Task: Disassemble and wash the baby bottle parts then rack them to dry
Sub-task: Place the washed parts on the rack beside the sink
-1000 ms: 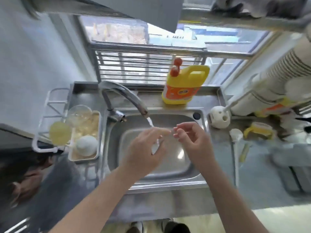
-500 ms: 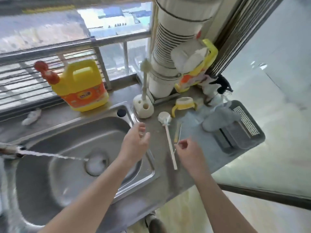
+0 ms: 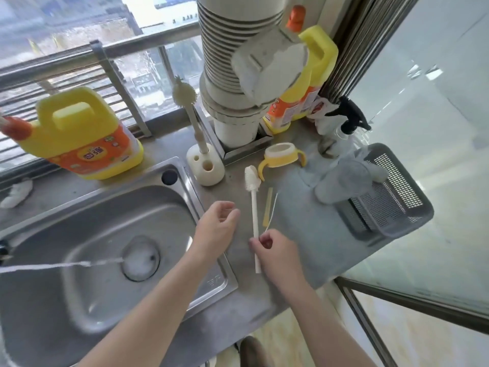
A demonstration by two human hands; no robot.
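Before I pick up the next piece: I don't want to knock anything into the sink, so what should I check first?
1. The left hand is free: ok, open and holding nothing.
2. The right hand is free: not ok, it seems to pinch the end of the thin white stick.
3. The long white brush lies flat on the counter: ok.
4. The water stream is off: not ok, it is running.
5. The handled collar is washed: cannot tell.
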